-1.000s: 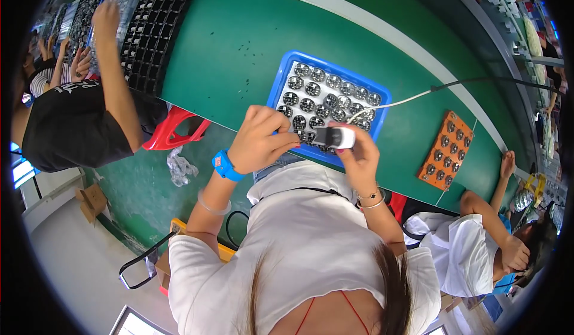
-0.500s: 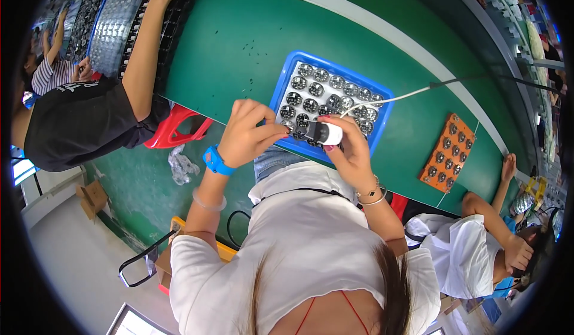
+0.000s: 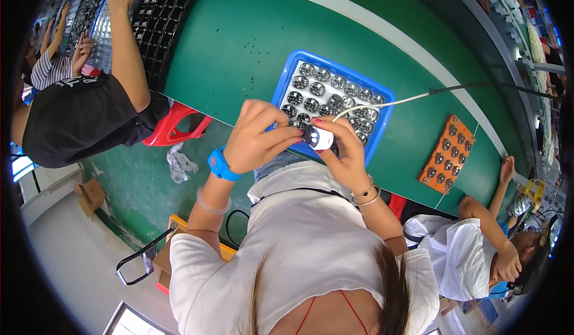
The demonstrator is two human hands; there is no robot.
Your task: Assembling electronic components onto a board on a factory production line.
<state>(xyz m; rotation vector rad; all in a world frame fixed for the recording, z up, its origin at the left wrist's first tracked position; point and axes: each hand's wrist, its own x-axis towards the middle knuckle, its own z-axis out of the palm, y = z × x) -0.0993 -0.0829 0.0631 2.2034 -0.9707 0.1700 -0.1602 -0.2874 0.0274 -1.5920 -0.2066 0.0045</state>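
My right hand point(image 3: 345, 147) is closed around a small white-and-black device point(image 3: 321, 139), thumb and fingers on its two sides. From it a white cable point(image 3: 388, 103) runs off to the right over the table. My left hand point(image 3: 263, 132) is closed in a pinch, its fingertips meeting the device's black end; whatever lies between them is hidden. Both hands hover over the near edge of a blue tray point(image 3: 286, 75). Rows of round, shiny black-and-silver parts point(image 3: 311, 104) sit in its white insert, the nearest partly covered by my hands.
Tiny dark bits point(image 3: 252, 53) are scattered on the green table point(image 3: 221, 18). An orange board point(image 3: 431, 166) with round parts lies to the right. Black trays point(image 3: 164, 24) stand at far left beside a person in black point(image 3: 89, 120). Another person in white point(image 3: 457, 257) sits at right.
My left hand has shifted right, its fingertips now against the device's black end. The device has turned and moved slightly left in my right hand. The left neighbour's arm has moved left.
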